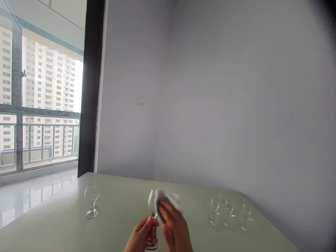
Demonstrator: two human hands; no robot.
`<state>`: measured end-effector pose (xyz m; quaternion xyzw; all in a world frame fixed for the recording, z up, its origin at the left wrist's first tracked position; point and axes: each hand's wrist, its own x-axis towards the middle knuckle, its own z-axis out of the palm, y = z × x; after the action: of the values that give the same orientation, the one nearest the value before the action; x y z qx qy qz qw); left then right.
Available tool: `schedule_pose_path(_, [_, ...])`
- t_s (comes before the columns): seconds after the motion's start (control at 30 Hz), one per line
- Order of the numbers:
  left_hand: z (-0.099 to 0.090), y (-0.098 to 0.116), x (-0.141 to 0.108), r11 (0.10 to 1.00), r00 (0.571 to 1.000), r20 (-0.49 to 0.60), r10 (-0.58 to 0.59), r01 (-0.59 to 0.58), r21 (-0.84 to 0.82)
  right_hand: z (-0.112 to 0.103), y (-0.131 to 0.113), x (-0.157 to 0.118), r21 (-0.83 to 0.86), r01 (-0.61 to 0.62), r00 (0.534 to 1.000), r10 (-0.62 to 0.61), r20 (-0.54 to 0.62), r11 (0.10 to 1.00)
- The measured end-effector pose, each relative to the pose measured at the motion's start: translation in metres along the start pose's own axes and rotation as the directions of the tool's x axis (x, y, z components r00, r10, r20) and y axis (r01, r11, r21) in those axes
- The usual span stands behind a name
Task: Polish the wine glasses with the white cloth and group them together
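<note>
Low in the middle of the head view, my left hand (pixel 145 231) is closed around the stem of a clear wine glass (pixel 151 203), which stands upright with its foot just above or on the table. My right hand (pixel 173 220) holds a white cloth (pixel 168 200) against the right side of the bowl. The cloth and the right fingers are blurred, and they hide part of the bowl.
One stemmed glass (pixel 92 201) stands on the pale green table (pixel 118 196) at the left. Three more glasses (pixel 230 210) stand in a row near the right edge. Grey walls (pixel 210 105) rise behind the table, with a window (pixel 47 87) at the left.
</note>
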<state>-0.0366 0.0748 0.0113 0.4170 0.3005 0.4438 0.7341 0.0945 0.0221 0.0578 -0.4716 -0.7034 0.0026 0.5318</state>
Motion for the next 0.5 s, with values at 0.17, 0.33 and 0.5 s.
schedule_pose_path(0.17, [0.008,-0.009,-0.004,0.999,0.999,-0.006,0.053,-0.053,0.014,0.023,-0.009,-0.002,-0.258,0.074,0.991,-0.043,0.123,0.963])
schedule_pose_path(0.33, [0.021,-0.007,-0.011,0.999,0.985,0.168,0.038,-0.032,-0.037,0.01,0.002,0.002,-0.156,0.049,0.994,-0.063,-0.089,0.986])
schedule_pose_path(0.5, [0.022,-0.005,-0.016,0.992,0.952,0.305,0.007,0.031,-0.119,-0.004,0.001,0.014,0.358,-0.249,0.924,0.332,-0.192,0.9])
